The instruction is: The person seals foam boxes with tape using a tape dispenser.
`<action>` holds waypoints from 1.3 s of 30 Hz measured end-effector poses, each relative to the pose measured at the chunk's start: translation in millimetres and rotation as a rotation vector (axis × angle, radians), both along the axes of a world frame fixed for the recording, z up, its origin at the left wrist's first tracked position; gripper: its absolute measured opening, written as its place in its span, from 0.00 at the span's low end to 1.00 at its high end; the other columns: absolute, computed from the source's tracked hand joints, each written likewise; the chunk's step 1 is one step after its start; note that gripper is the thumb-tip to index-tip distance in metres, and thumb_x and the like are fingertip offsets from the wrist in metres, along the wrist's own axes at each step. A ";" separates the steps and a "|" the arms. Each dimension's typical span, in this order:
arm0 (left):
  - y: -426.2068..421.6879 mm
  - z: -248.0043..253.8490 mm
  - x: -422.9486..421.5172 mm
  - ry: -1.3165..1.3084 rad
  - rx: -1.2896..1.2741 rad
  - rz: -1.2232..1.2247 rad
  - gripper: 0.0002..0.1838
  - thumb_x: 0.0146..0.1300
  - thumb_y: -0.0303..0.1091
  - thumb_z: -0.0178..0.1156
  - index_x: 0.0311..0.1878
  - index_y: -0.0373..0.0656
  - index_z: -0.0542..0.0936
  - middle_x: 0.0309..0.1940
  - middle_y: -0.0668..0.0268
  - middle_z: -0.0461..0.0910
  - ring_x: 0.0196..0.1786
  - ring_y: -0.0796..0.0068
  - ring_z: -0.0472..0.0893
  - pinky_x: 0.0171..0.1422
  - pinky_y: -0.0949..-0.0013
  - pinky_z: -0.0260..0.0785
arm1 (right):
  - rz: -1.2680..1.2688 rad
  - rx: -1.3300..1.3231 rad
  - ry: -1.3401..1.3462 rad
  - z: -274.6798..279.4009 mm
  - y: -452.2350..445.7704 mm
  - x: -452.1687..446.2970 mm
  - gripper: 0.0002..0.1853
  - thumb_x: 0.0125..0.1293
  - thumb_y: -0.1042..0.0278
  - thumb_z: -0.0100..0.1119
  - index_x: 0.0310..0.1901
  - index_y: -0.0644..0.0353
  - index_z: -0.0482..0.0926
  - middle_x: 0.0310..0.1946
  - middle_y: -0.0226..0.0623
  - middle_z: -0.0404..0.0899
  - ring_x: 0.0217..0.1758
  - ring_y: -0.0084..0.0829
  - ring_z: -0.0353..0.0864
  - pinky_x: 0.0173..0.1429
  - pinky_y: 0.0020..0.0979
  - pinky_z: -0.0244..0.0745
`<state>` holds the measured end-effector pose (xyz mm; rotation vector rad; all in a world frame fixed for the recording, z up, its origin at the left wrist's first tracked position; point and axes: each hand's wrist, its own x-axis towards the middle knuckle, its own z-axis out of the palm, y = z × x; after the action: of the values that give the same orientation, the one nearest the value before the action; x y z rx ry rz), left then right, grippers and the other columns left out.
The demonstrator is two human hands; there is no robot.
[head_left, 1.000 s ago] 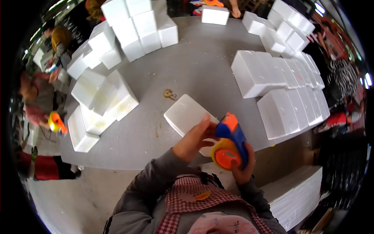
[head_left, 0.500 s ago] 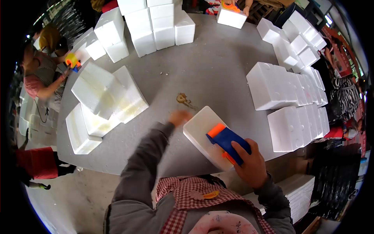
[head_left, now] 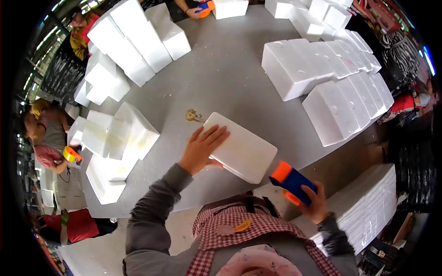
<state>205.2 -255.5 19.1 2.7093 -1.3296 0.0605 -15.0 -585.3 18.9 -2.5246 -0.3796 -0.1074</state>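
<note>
A white foam box [head_left: 244,149] lies on the grey table near its front edge, turned at an angle. My left hand [head_left: 202,149] grips its left end, fingers spread over the top and thumb against the near side. In my right hand [head_left: 315,202] is a blue and orange tape dispenser [head_left: 294,182], gripped at its rear end. The dispenser is off the box, just past its right end and beyond the table edge. Its orange front points toward the box.
White foam boxes stand in rows at the right [head_left: 340,106], in tall stacks at the back left [head_left: 138,41] and in a pile at the left [head_left: 122,138]. A brown smear [head_left: 193,115] marks the table [head_left: 207,78]. Co-workers with tape dispensers are at the left and far side.
My left hand has come onto the box's left end. My right hand has drawn the tape dispenser off the box, to the right. The view has shifted.
</note>
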 end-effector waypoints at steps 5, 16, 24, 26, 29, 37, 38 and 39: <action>-59.1 18.1 82.2 0.197 -0.124 -0.123 0.39 0.50 0.55 0.60 0.65 0.53 0.62 0.59 0.66 0.66 0.61 0.66 0.64 0.66 0.57 0.50 | -0.397 0.726 -0.098 -124.3 28.9 24.3 0.34 0.51 0.80 0.57 0.62 0.61 0.58 0.55 0.44 0.63 0.55 0.37 0.67 0.59 0.32 0.63; -77.6 -46.8 73.0 -0.053 0.074 0.251 0.26 0.64 0.51 0.43 0.65 0.58 0.62 0.37 0.60 0.73 0.44 0.58 0.72 0.52 0.57 0.61 | -0.621 1.335 -0.117 -135.5 129.4 31.8 0.37 0.51 0.76 0.57 0.64 0.60 0.54 0.58 0.37 0.63 0.60 0.30 0.64 0.61 0.29 0.61; -25.3 -59.8 -6.4 -0.275 -0.101 0.085 0.31 0.61 0.56 0.47 0.65 0.55 0.61 0.66 0.62 0.57 0.59 0.46 0.65 0.52 0.44 0.65 | -0.759 1.093 -0.010 -139.9 117.9 58.1 0.32 0.52 0.72 0.57 0.60 0.58 0.59 0.46 0.40 0.72 0.47 0.33 0.73 0.52 0.32 0.70; -36.0 -34.6 -24.3 -0.100 -0.082 0.215 0.30 0.61 0.56 0.47 0.65 0.57 0.62 0.66 0.62 0.57 0.58 0.46 0.65 0.53 0.45 0.64 | -0.781 1.190 -0.179 -148.6 165.2 2.8 0.31 0.53 0.73 0.56 0.60 0.57 0.60 0.44 0.37 0.72 0.43 0.28 0.73 0.48 0.28 0.70; -41.5 -38.4 -52.3 0.044 -0.044 0.373 0.30 0.60 0.57 0.47 0.65 0.58 0.62 0.66 0.61 0.57 0.59 0.49 0.66 0.55 0.47 0.63 | -0.831 1.307 -0.156 -141.5 233.7 -41.9 0.30 0.54 0.75 0.55 0.61 0.56 0.59 0.41 0.33 0.71 0.40 0.22 0.72 0.43 0.23 0.70; -55.4 -58.4 -45.2 -0.270 -0.082 0.003 0.27 0.63 0.56 0.44 0.65 0.64 0.60 0.67 0.69 0.55 0.68 0.57 0.56 0.65 0.39 0.44 | -0.790 1.444 -0.010 -122.5 184.2 -63.5 0.35 0.54 0.77 0.55 0.64 0.60 0.54 0.50 0.35 0.67 0.51 0.27 0.69 0.55 0.28 0.65; -57.7 -60.5 -43.2 -0.236 -0.105 0.021 0.27 0.63 0.55 0.43 0.65 0.65 0.60 0.68 0.70 0.55 0.69 0.58 0.53 0.66 0.37 0.39 | -0.760 1.381 0.002 -120.6 198.7 -86.5 0.36 0.54 0.77 0.56 0.65 0.60 0.53 0.53 0.37 0.66 0.55 0.29 0.67 0.58 0.30 0.63; -57.1 -64.0 -44.5 -0.193 -0.117 0.046 0.26 0.64 0.54 0.43 0.65 0.65 0.60 0.68 0.70 0.54 0.70 0.58 0.50 0.66 0.36 0.34 | -0.730 1.319 0.011 -118.7 213.4 -109.7 0.37 0.53 0.77 0.57 0.65 0.61 0.52 0.56 0.39 0.65 0.58 0.32 0.65 0.61 0.32 0.61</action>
<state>160.7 -312.6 -45.0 2.6908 -1.2656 0.4000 -124.7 -371.8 -99.7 -1.2253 0.5113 -0.4470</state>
